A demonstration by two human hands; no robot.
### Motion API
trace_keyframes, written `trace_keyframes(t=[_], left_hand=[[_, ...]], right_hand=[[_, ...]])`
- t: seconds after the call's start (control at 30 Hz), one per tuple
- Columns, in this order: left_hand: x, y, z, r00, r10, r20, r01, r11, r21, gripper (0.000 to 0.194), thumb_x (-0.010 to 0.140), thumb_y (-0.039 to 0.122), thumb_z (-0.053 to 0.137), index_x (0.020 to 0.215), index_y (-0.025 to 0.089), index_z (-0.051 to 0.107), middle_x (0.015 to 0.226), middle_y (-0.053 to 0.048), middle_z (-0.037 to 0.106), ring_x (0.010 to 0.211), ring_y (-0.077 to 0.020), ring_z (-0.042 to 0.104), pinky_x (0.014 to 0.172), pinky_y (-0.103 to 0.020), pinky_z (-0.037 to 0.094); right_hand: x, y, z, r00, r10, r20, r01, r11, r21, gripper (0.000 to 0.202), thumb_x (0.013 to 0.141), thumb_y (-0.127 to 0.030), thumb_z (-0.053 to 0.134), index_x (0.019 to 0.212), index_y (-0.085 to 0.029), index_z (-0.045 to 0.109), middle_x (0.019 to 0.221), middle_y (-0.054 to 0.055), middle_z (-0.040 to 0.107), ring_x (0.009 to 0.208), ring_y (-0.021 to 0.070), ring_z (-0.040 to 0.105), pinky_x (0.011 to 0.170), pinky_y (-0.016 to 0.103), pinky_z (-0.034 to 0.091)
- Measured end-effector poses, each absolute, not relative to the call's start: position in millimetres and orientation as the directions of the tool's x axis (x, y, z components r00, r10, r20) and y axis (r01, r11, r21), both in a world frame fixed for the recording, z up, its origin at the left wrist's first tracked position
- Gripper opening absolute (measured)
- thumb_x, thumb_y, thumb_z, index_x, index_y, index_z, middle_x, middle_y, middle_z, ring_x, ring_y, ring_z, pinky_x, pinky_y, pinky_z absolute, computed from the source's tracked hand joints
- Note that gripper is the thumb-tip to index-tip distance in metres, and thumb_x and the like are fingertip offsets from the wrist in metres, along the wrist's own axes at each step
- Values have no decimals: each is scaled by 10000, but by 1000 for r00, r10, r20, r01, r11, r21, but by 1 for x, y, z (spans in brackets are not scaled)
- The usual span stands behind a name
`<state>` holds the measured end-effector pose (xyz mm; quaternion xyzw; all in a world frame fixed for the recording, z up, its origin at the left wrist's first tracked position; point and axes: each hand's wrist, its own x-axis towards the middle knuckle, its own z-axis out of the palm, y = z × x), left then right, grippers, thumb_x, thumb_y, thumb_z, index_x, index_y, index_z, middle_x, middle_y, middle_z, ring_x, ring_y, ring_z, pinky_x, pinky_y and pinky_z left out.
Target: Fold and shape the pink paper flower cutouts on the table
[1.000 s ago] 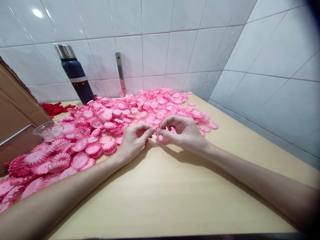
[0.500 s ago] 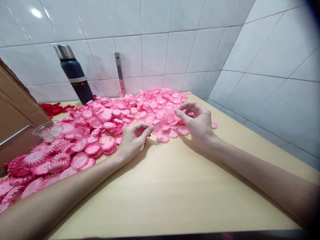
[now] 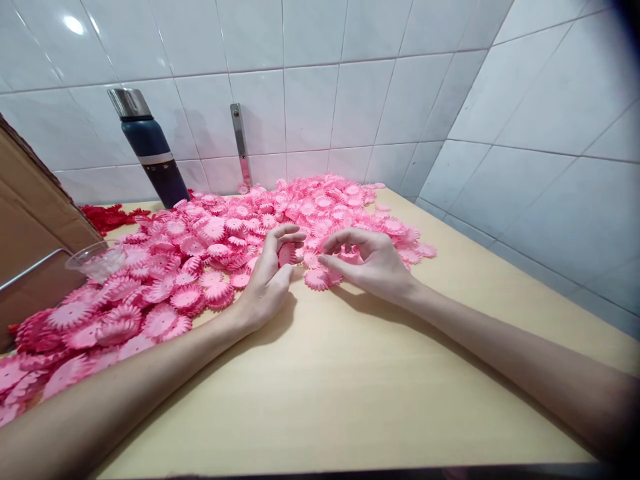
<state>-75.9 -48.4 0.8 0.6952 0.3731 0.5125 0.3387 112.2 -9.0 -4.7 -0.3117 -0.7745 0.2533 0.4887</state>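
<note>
Pink scalloped discs (image 3: 215, 228) lie heaped across the back and left of a pale wooden table (image 3: 320, 400). My left hand (image 3: 273, 280) is at the front edge of the heap, its fingers curved and apart from the thumb, with a pink disc (image 3: 287, 254) showing between them; whether it touches that disc is unclear. Just to the right, my right hand (image 3: 370, 260) hovers over the discs with thumb and index finger curled towards each other and a gap between the tips. Nothing shows in that gap. One disc (image 3: 317, 279) lies on the table below the two hands.
A dark blue bottle (image 3: 153, 157) stands by the tiled wall (image 3: 310, 100). Red pieces (image 3: 107, 217) lie left of it. At the left are a clear plastic cup (image 3: 95, 260) and a cardboard box (image 3: 35, 213). A metal bracket (image 3: 240, 143) is fixed to the wall.
My right hand has moved left, closer to my left hand. The fingers of my left hand have lifted and spread from the thumb, where they were pinched together.
</note>
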Motion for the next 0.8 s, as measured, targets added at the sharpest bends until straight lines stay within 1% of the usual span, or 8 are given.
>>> trace_keyframes(t=[0.1, 0.23, 0.43, 0.5, 0.57, 0.67, 0.73, 0.8], left_hand=[[-77, -47, -1, 225, 827, 515, 227, -559, 797, 568, 721, -13, 369, 1249, 197, 355, 1269, -99, 482, 1262, -168, 434, 1107, -386, 323], [-78, -45, -4, 287, 797, 531, 268, -599, 754, 580, 771, -1, 391, 1301, 230, 338, 1343, -98, 452, 1307, -190, 406, 1113, -407, 323], [-75, -47, -5, 334, 803, 493, 154, -563, 812, 571, 849, 115, 512, 1352, 311, 324, 1439, -92, 388, 1360, -237, 370, 935, -353, 519], [-74, -48, -5, 308, 817, 487, 98, -537, 838, 580, 846, 147, 558, 1346, 318, 319, 1424, -96, 407, 1353, -237, 385, 901, -334, 542], [-75, -49, -4, 258, 832, 491, 79, -525, 848, 557, 827, 174, 615, 1304, 299, 355, 1362, -95, 469, 1299, -228, 454, 903, -330, 544], [-77, -48, -3, 192, 857, 478, 109, -503, 858, 384, 790, 234, 682, 1133, 217, 509, 1185, -87, 580, 1067, -200, 613, 845, -320, 566], [-78, -47, -3, 172, 873, 456, 137, -480, 867, 292, 772, 273, 703, 1023, 168, 596, 1080, -82, 622, 922, -180, 651, 799, -321, 578], [-79, -47, -3, 169, 890, 424, 150, -449, 881, 328, 744, 298, 730, 1023, 148, 643, 1019, -83, 650, 874, -188, 659, 784, -342, 584]], right_hand=[[113, -11, -4, -453, 694, 559, 212, 693, -689, 179, 727, -288, 742, 863, -196, 671, 893, 44, 685, 848, 200, 642, 763, 348, 529], [112, -14, -1, -484, 670, 562, 213, 714, -667, 177, 750, -293, 729, 887, -195, 673, 895, 52, 687, 868, 204, 642, 798, 362, 526], [111, -15, 1, -489, 657, 574, 205, 726, -656, 129, 800, -308, 686, 877, -204, 697, 880, 49, 700, 841, 199, 647, 780, 354, 520], [110, -16, 0, -492, 666, 561, 208, 716, -666, 123, 813, -308, 672, 870, -203, 703, 868, 47, 701, 835, 196, 645, 768, 348, 519], [110, -17, 0, -494, 682, 539, 218, 698, -682, 136, 824, -314, 657, 881, -201, 706, 869, 49, 702, 848, 198, 644, 774, 349, 516], [110, -18, 2, -500, 703, 506, 241, 674, -698, 171, 834, -339, 643, 905, -198, 709, 889, 51, 704, 857, 197, 642, 782, 350, 505], [111, -18, 3, -497, 715, 491, 251, 660, -708, 185, 840, -357, 634, 896, -198, 711, 890, 46, 704, 854, 192, 641, 775, 340, 499], [111, -18, 5, -483, 738, 471, 238, 629, -740, 203, 852, -376, 615, 873, -197, 708, 871, 40, 702, 830, 187, 643, 749, 328, 500]])
